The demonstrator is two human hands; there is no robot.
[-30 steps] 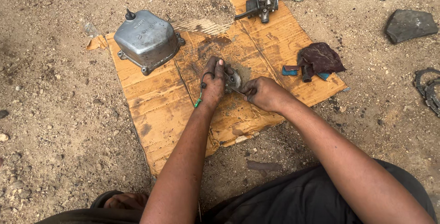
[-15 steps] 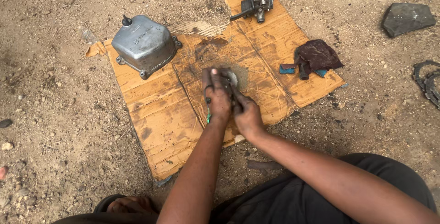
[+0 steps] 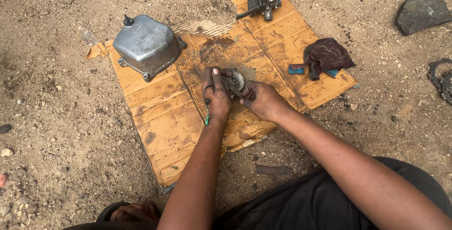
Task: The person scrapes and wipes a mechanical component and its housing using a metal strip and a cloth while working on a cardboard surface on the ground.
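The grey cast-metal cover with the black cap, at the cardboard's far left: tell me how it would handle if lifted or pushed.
The grey cast-metal cover looks rigid and probably heavy for its size, being thick cast metal. It sits flat on its wide flanged rim on the stained brown cardboard sheet, so it would more likely slide than tip or roll. Oil stains nearby suggest that it may be slippery.

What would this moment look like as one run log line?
left hand: grips round metal part | right hand: grips same part | under: cardboard | nearby: grey metal cover, dark rag
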